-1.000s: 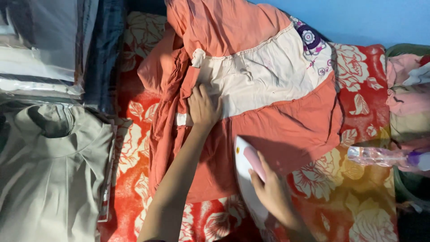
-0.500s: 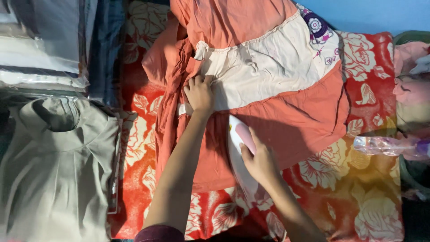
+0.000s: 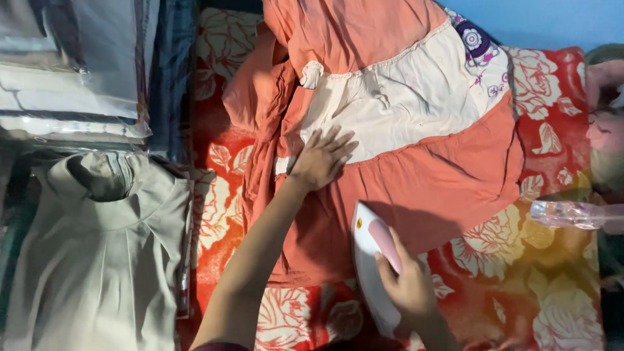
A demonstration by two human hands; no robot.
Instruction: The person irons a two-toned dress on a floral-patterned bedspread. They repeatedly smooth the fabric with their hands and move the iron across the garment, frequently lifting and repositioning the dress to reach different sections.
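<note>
We see the iron (image 3: 372, 260) back off the orange panel: half a second ago its nose was up near the left hand (image 3: 320, 159), now it sits lower, at the hem of the orange-and-cream garment (image 3: 416, 130). The right hand (image 3: 406, 286) came down with it, grip unchanged. The left hand slid slightly right toward the cream panel, fingers more spread. The view shifted too: the clear plastic bottle (image 3: 572, 214) now shows less at the right edge.

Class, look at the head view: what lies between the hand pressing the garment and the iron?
Only a bare stretch of the orange garment lies between the left hand and the white iron, seen in the head view.
</note>
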